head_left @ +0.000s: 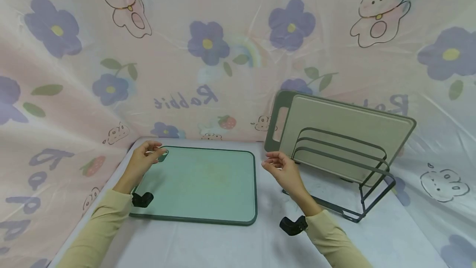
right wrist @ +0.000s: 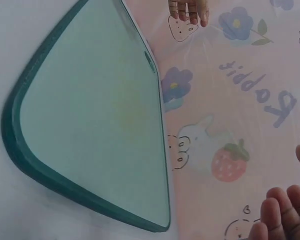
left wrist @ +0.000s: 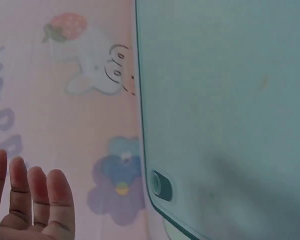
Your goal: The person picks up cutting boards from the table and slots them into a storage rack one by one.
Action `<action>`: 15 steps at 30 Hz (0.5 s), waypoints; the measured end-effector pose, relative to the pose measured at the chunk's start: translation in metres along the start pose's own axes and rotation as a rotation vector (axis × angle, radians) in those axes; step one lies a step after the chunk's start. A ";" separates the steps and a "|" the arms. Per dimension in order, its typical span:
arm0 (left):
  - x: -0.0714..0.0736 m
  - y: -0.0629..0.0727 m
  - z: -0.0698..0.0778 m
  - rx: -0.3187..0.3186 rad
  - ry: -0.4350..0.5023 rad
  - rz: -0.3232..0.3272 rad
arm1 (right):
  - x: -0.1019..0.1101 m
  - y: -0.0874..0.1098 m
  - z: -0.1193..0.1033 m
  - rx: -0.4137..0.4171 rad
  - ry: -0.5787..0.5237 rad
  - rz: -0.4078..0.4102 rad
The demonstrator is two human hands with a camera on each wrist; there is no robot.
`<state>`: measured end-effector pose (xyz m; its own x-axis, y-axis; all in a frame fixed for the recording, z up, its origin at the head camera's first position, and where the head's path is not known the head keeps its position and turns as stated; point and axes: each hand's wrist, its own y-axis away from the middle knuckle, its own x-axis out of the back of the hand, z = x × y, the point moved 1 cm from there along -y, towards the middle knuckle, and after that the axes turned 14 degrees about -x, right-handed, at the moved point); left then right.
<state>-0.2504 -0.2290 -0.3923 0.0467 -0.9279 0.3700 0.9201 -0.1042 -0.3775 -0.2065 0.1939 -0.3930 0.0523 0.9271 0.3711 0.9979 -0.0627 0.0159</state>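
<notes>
A light green cutting board (head_left: 201, 185) with a dark green rim lies flat on the table. Over its far left corner, near the small hole, hovers my left hand (head_left: 143, 161), fingers relaxed and holding nothing. In the left wrist view that hand's fingers (left wrist: 60, 200) appear apart from the board. My right hand (head_left: 285, 173) is raised between this board and a dark wire rack (head_left: 373, 173), its fingers loosely bent around nothing. A beige cutting board (head_left: 342, 131) with a grey-green handle end leans upright in the rack.
White cloth covers the table (head_left: 208, 245). Behind it and at the sides hangs a pink curtain (head_left: 238, 82) printed with rabbits and flowers. The rack's front foot (head_left: 349, 217) reaches toward the right forearm. Each wrist carries a black camera (head_left: 293, 226).
</notes>
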 end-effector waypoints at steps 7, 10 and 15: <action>0.009 -0.001 -0.025 0.050 0.010 0.031 | -0.011 -0.005 0.016 -0.134 -0.074 -0.015; 0.015 -0.001 -0.034 0.078 0.021 0.017 | -0.014 -0.007 0.022 -0.198 -0.119 -0.027; 0.025 0.000 -0.046 0.133 -0.011 -0.046 | -0.018 -0.008 0.032 -0.265 -0.182 -0.032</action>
<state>-0.2667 -0.2684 -0.4221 0.0070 -0.9190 0.3943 0.9649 -0.0974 -0.2439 -0.2141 0.1891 -0.4292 0.0511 0.9795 0.1947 0.9557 -0.1046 0.2752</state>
